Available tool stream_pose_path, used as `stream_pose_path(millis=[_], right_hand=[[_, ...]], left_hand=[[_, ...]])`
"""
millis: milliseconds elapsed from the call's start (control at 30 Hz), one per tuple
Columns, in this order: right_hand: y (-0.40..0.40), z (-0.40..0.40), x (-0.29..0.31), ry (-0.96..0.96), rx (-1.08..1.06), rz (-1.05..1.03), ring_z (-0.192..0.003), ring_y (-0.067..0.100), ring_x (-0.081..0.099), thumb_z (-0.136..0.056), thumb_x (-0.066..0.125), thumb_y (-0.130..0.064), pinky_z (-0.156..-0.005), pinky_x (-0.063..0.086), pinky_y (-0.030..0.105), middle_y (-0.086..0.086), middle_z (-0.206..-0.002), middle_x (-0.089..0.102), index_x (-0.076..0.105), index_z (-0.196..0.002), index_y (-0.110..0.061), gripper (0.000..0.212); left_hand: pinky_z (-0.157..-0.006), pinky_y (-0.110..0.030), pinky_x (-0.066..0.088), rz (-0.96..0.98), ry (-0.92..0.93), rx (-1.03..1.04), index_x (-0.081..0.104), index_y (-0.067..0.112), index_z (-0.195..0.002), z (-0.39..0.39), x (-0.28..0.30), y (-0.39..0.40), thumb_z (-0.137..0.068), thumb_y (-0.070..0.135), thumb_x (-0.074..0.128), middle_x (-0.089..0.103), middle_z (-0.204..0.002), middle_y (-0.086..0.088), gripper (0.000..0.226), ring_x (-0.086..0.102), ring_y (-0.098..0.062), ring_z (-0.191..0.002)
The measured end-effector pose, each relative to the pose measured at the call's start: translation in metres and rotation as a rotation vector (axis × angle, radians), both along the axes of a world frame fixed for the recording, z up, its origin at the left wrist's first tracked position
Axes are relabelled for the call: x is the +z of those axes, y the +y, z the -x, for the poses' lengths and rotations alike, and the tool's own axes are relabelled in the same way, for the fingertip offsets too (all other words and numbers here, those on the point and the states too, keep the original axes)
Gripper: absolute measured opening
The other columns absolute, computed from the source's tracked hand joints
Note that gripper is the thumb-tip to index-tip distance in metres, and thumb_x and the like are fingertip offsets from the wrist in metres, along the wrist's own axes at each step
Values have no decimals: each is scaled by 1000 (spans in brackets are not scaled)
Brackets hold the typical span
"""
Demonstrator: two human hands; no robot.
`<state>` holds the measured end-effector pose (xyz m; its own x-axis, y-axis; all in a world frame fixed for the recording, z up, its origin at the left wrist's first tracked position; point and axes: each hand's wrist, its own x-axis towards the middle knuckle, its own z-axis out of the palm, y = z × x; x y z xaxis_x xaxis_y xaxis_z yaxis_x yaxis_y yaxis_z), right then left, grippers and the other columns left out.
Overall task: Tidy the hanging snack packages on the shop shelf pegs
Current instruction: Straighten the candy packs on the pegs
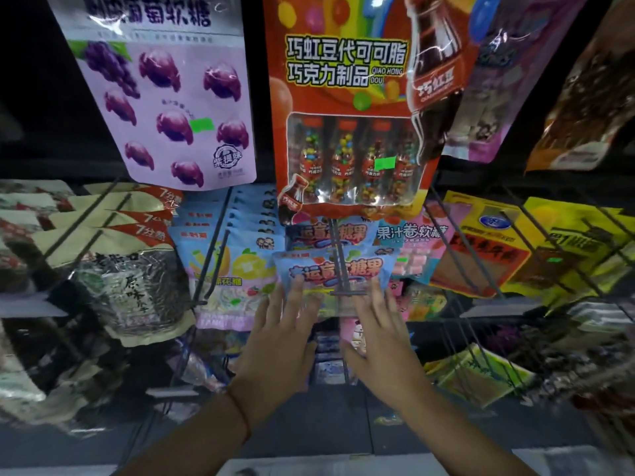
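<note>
A light-blue candy package [326,266] hangs at the front of a metal peg [342,266] in the middle of the shelf, with more of the same behind it. My left hand [278,341] lies flat with straight fingers against the package's lower left. My right hand [381,334] lies flat with straight fingers on its lower right, just under the peg's tip. Neither hand grips it.
Above hang a purple grape-gummy bag [171,97] and a red chocolate-bean pack [347,108]. Sunflower-seed bags [130,290] hang at the left, a pastel marshmallow bag [233,280] beside the hands, yellow packs [481,249] at the right. Peg rods stick out towards me.
</note>
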<state>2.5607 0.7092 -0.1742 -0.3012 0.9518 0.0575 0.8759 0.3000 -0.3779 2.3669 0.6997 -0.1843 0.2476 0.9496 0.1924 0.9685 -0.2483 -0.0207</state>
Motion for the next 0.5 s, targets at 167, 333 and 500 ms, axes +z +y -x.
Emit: stream_pose_path(millis=[167,333,500], right_hand=[[25,3,1,-4,-17,26,-143,19,-28,-95,52,-42,-119,3,43,-12,-153,-36,-10,-152,-35,84],[55,12,-3,-34,-56,59,-147,26,-21,-94,54,-39,-120,3,44,-6,-157,-30,-19,-148,-39,90],[77,19,-16,202,-84,25,-150,23,5,-90,60,-34,-120,20,45,-3,-163,4,21,-153,-29,74]], left_hand=[[-105,-62,35,11,-52,-11,21,15,-141,-6,-1,29,-81,35,67,20,-157,-25,78,26,-51,-139],[-118,-55,6,62,39,35,3,22,-155,-7,-4,56,-95,40,43,-18,-160,-16,74,-6,-44,-146],[-119,-54,5,92,8,38,8,21,-155,-4,-2,73,-94,33,40,-17,-160,-15,69,-8,-45,-146]])
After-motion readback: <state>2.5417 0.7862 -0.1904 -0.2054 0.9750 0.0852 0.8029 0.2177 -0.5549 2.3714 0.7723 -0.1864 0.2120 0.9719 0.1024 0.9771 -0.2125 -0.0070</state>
